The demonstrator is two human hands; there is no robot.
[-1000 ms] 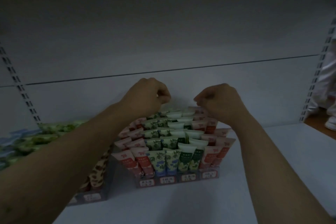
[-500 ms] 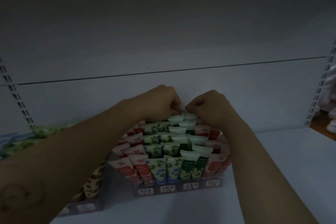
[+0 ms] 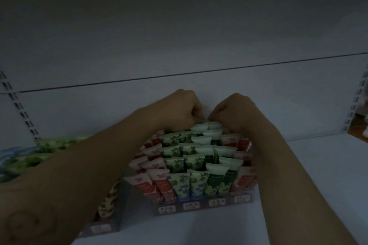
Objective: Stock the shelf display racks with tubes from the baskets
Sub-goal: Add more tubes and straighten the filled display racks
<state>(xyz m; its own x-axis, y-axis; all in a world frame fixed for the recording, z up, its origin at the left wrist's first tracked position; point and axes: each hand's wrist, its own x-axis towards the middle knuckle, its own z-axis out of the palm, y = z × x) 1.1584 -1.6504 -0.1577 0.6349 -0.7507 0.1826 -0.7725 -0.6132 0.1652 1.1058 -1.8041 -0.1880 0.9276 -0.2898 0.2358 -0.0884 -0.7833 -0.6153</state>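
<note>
Head: two hands (image 3: 180, 112) (image 3: 238, 114), two racks (image 3: 203, 206) (image 3: 103, 228)

Nothing can be read for certain in the dim light. Four small labels (image 3: 191, 206) are fixed along the near front edge of the middle display rack (image 3: 252, 201), each printed with characters blurred beyond reading. A similar label (image 3: 100, 228) is seen on the front of the left rack (image 3: 121, 201). Small print is carried on the red tubes (image 3: 142, 183) and the dark green tubes (image 3: 214, 180), but none of it is legible.
</note>
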